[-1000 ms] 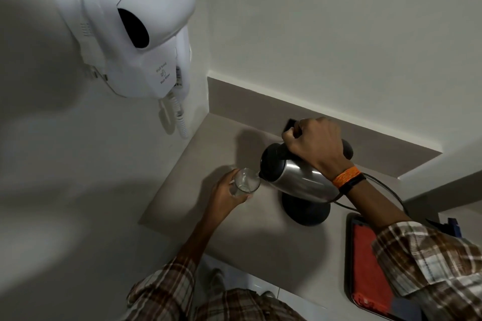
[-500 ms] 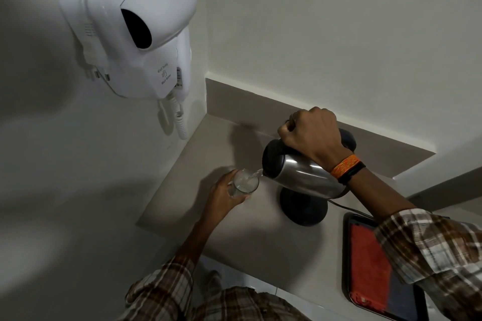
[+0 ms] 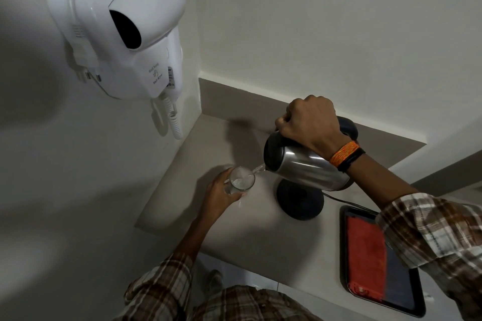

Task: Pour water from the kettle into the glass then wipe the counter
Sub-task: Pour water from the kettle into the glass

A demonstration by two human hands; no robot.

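Steel kettle (image 3: 305,168) is tipped over toward the person's left, spout low, long axis running from the raised handle end down to the spout. Spout sits just beside and slightly above the rim of the glass (image 3: 241,180); a thin stream of water bridges the gap. Glass looks partly filled, exact level hard to tell.

Right hand (image 3: 310,122) is closed in a full fist around the kettle's black handle, knuckles up, wrist bent to hold the tilt, orange and black bands on the wrist. Kettle hangs in the air above its round black base (image 3: 300,202), not seated on it.

Left hand (image 3: 221,197) is wrapped around the lower side of the glass, fingers curled, thumb on the near side. Glass seems to rest on or just above the beige counter (image 3: 198,203) near the left corner; cannot tell if it is lifted. Forearm reaches straight in from below.

Key relation: glass lies to the left of the kettle spout, mouth facing up, so the pour line goes right to left. Judgement: pour step is under way, wipe not yet done. Next call is levelling the kettle back upright and onto the base, which sits directly below it.

Red cloth (image 3: 365,255) lies on a dark tray (image 3: 414,297) at the right, nearer the right hand. White wall dryer (image 3: 125,28) hangs well clear above left. Risk: overfill or dribble onto the counter.
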